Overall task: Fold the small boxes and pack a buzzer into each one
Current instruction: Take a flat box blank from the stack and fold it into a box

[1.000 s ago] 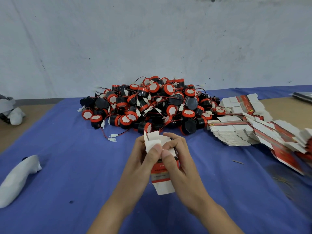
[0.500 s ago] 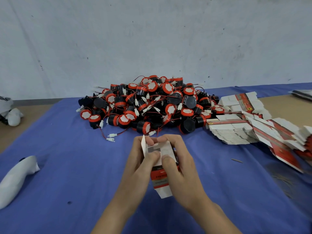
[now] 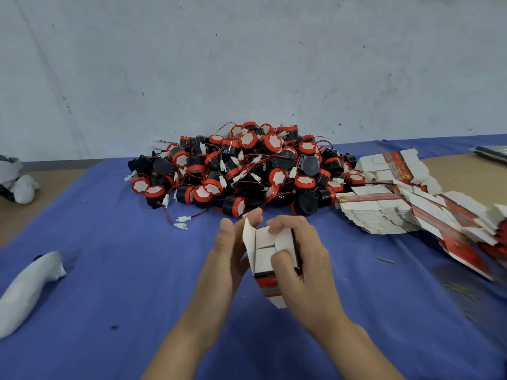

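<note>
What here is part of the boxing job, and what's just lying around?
Job: small box held in left hand and right hand; buzzer pile; flat box stack.
Lying about: white bundle; white object far left.

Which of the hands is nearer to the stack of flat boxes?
Right. The right hand is on the side of the flat boxes; the left hand is farther, beyond the small box.

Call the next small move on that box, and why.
Probably fold the upright side flap down to close this end. Both hands, left and right, hold the box; its inner flaps already lie flat, and the buzzers sit untouched behind.
</note>
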A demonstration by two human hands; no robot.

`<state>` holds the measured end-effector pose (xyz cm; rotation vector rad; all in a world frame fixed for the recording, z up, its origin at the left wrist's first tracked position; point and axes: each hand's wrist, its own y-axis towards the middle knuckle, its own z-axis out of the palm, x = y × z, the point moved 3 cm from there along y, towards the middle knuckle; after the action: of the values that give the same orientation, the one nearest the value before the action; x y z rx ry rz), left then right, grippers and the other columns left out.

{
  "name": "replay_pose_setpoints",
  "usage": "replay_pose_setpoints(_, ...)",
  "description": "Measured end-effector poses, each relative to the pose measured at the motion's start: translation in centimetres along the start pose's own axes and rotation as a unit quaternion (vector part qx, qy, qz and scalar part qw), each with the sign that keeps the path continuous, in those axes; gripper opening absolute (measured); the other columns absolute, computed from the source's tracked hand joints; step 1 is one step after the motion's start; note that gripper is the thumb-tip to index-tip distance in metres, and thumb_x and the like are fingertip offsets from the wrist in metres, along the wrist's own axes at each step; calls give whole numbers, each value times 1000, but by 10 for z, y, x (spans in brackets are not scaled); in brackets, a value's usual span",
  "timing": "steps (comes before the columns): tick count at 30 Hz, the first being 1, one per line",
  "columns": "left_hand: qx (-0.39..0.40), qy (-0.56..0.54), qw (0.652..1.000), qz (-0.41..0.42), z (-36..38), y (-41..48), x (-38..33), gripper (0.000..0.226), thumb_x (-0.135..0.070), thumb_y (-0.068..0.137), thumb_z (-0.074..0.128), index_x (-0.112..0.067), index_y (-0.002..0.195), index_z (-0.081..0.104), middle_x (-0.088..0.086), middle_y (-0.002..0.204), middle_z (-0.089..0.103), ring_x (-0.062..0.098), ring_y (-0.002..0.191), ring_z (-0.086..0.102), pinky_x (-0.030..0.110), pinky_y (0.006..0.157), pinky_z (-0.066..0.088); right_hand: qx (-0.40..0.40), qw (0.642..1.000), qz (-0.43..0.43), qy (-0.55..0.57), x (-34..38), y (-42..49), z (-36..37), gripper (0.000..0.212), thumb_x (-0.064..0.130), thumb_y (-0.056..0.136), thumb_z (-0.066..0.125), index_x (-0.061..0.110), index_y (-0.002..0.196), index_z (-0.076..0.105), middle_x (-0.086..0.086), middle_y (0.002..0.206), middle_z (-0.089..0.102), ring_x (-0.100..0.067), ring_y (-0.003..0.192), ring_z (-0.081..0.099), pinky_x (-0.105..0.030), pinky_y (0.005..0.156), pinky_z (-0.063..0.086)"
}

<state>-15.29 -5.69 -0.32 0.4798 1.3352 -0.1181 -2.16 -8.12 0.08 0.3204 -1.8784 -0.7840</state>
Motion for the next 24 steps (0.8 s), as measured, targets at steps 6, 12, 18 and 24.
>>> replay_pose_setpoints(6,25,-59,995,-75,7,3,0,41,-50,97,50,-31,132,61,9,125,67,22,107,65,33,80,53,-20,999,-32,-29,1,1,-4,30,26,80,43,39,106,51,34,106,52,-13,95,57,-13,73,42)
replay_pose_setpoints(12,42,-70,992,-97,5,1,1,42,-42,102,46,-16,130,62,17,120,68,23,98,68,30,72,55,4,996,-67,-65,1,-1,-4,26,44,95,46,45,120,43,35,118,48,-10,115,53,-11,90,40)
replay_pose_setpoints(18,-4,2,995,-95,4,-1,5,28,-35,95,59,-26,121,59,6,102,75,25,90,74,29,64,57,53,990,-85,-102,2,-2,-3,58,74,95,33,45,144,25,36,140,24,-2,122,48,-9,93,40)
replay_pose_setpoints(24,-30,70,994,-75,5,2,5,23,-20,98,58,-25,120,54,2,100,74,11,75,72,21,57,54,64,981,-129,-133,3,-5,-1,59,69,97,35,37,147,29,19,142,32,-13,123,51,-45,90,53)
